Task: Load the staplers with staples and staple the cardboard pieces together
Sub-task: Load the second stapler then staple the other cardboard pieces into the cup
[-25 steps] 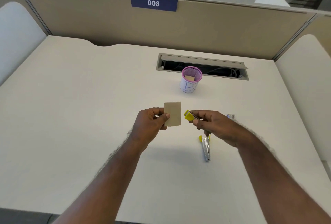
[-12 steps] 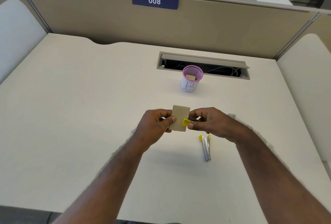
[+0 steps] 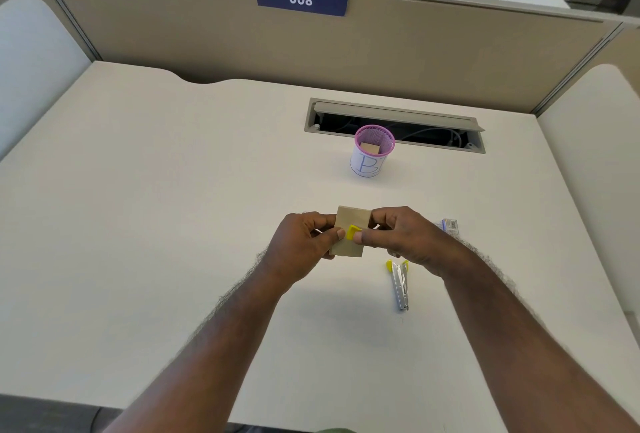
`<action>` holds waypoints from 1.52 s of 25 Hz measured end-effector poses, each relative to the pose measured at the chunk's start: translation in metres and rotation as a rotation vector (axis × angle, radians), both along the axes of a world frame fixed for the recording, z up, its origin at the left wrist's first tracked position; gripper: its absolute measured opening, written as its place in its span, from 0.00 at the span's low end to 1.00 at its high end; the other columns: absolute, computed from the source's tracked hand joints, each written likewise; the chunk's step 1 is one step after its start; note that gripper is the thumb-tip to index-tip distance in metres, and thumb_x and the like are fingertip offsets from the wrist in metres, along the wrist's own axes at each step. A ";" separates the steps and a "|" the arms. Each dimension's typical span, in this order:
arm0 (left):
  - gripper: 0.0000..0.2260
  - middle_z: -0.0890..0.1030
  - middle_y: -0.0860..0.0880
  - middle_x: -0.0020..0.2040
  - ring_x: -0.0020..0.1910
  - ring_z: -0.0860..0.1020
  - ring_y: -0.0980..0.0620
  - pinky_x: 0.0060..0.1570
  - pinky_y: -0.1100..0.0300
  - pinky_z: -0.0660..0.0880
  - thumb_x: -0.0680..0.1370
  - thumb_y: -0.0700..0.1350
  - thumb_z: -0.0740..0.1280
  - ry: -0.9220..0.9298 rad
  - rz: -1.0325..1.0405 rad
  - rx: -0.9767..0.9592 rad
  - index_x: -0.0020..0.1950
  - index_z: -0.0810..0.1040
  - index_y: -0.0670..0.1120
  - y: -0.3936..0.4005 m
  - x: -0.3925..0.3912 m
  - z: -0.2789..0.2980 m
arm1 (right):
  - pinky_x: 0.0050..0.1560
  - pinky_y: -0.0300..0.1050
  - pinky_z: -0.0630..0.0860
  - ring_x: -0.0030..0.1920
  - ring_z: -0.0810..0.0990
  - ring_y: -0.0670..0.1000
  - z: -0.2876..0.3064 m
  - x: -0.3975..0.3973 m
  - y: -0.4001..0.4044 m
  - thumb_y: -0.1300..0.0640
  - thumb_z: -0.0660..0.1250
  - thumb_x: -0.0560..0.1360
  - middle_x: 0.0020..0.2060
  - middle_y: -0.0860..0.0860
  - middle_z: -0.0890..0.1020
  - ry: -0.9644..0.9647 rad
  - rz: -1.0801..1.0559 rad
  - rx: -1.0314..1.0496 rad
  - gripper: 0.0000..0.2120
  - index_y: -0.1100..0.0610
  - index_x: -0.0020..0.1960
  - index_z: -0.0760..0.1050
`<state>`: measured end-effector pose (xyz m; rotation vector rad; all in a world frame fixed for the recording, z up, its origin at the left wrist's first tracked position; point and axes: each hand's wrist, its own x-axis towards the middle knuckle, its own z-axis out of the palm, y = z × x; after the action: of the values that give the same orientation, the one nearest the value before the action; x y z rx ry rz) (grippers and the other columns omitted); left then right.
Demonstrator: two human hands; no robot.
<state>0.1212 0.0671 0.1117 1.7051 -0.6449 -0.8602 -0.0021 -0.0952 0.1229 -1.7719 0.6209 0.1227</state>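
My left hand pinches tan cardboard pieces by their left edge, held upright above the desk. My right hand grips a small stapler with a yellow head, and that head sits over the middle of the cardboard's face. Most of this stapler is hidden inside my fingers. A second silver stapler with yellow tabs lies flat on the desk below my right hand. A small staple box lies on the desk just right of my right hand.
A pink mesh cup marked "B" with a cardboard piece inside stands behind my hands. An open cable slot runs along the back of the white desk. Partition walls enclose the desk on three sides.
My right hand has brought the yellow-headed stapler leftward from beside the cardboard onto its face. My left hand has kept its hold on the cardboard.
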 end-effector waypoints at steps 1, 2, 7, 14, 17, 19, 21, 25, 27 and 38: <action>0.09 0.83 0.42 0.47 0.37 0.81 0.53 0.40 0.61 0.82 0.78 0.38 0.68 0.014 0.002 -0.004 0.55 0.85 0.46 0.000 0.000 0.000 | 0.28 0.27 0.65 0.25 0.70 0.38 0.000 0.000 0.000 0.53 0.74 0.72 0.27 0.38 0.77 0.000 -0.003 0.015 0.10 0.53 0.52 0.83; 0.09 0.83 0.42 0.47 0.39 0.82 0.49 0.41 0.59 0.82 0.78 0.38 0.68 0.029 0.005 -0.006 0.55 0.85 0.46 0.001 0.000 0.000 | 0.28 0.28 0.65 0.26 0.69 0.39 0.000 0.001 0.000 0.52 0.75 0.71 0.27 0.39 0.77 0.003 -0.005 0.031 0.11 0.53 0.52 0.84; 0.08 0.80 0.44 0.48 0.40 0.81 0.48 0.40 0.62 0.81 0.78 0.38 0.68 0.055 0.009 0.001 0.56 0.84 0.44 0.002 -0.001 -0.001 | 0.27 0.26 0.66 0.25 0.72 0.37 -0.001 0.002 0.000 0.54 0.74 0.71 0.27 0.39 0.78 0.006 0.006 0.053 0.07 0.52 0.49 0.84; 0.09 0.80 0.47 0.45 0.40 0.81 0.50 0.41 0.59 0.82 0.78 0.38 0.68 0.080 -0.001 -0.005 0.55 0.85 0.46 0.004 -0.002 -0.004 | 0.25 0.25 0.65 0.23 0.71 0.37 -0.005 0.000 0.002 0.57 0.73 0.73 0.25 0.39 0.77 0.008 0.000 0.054 0.02 0.51 0.44 0.84; 0.09 0.80 0.48 0.43 0.39 0.82 0.51 0.41 0.60 0.82 0.78 0.37 0.68 0.116 0.019 -0.017 0.53 0.85 0.47 0.005 -0.005 -0.007 | 0.27 0.25 0.66 0.25 0.73 0.36 -0.006 -0.001 0.003 0.55 0.74 0.71 0.26 0.38 0.78 0.013 0.010 0.054 0.07 0.54 0.49 0.84; 0.08 0.81 0.48 0.43 0.38 0.82 0.51 0.41 0.61 0.81 0.78 0.37 0.68 0.134 0.028 -0.020 0.52 0.85 0.47 0.005 -0.007 -0.007 | 0.29 0.25 0.67 0.28 0.75 0.37 -0.007 0.000 0.004 0.50 0.74 0.68 0.28 0.39 0.79 0.018 0.013 0.045 0.12 0.53 0.50 0.84; 0.08 0.80 0.47 0.44 0.38 0.82 0.52 0.40 0.62 0.81 0.78 0.37 0.68 0.144 0.026 -0.021 0.53 0.85 0.46 0.005 -0.007 -0.008 | 0.34 0.28 0.69 0.32 0.75 0.39 -0.009 0.001 0.005 0.48 0.73 0.66 0.31 0.41 0.80 0.019 0.004 0.044 0.14 0.51 0.49 0.85; 0.09 0.79 0.47 0.44 0.41 0.81 0.50 0.42 0.62 0.81 0.80 0.38 0.66 0.170 0.009 -0.021 0.55 0.84 0.44 0.006 -0.008 -0.008 | 0.42 0.41 0.69 0.37 0.72 0.47 -0.012 0.003 0.006 0.47 0.73 0.66 0.33 0.45 0.78 -0.002 -0.033 0.028 0.08 0.47 0.44 0.85; 0.09 0.80 0.45 0.45 0.41 0.82 0.51 0.42 0.62 0.81 0.80 0.38 0.66 0.169 0.013 -0.019 0.55 0.84 0.45 0.006 -0.008 -0.008 | 0.41 0.40 0.69 0.36 0.72 0.45 -0.013 0.004 0.006 0.49 0.74 0.68 0.32 0.43 0.77 -0.010 -0.031 0.026 0.03 0.45 0.42 0.85; 0.06 0.82 0.42 0.53 0.47 0.84 0.43 0.40 0.59 0.82 0.78 0.37 0.66 0.221 0.307 -0.005 0.51 0.81 0.44 0.013 0.011 -0.013 | 0.42 0.45 0.77 0.40 0.81 0.48 -0.062 0.000 0.013 0.47 0.77 0.68 0.40 0.48 0.83 0.112 -0.385 -0.139 0.14 0.52 0.48 0.79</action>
<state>0.1324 0.0798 0.0988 1.6222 -0.2286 -0.8100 -0.0019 -0.0824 0.0606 -1.7523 1.0620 -0.0891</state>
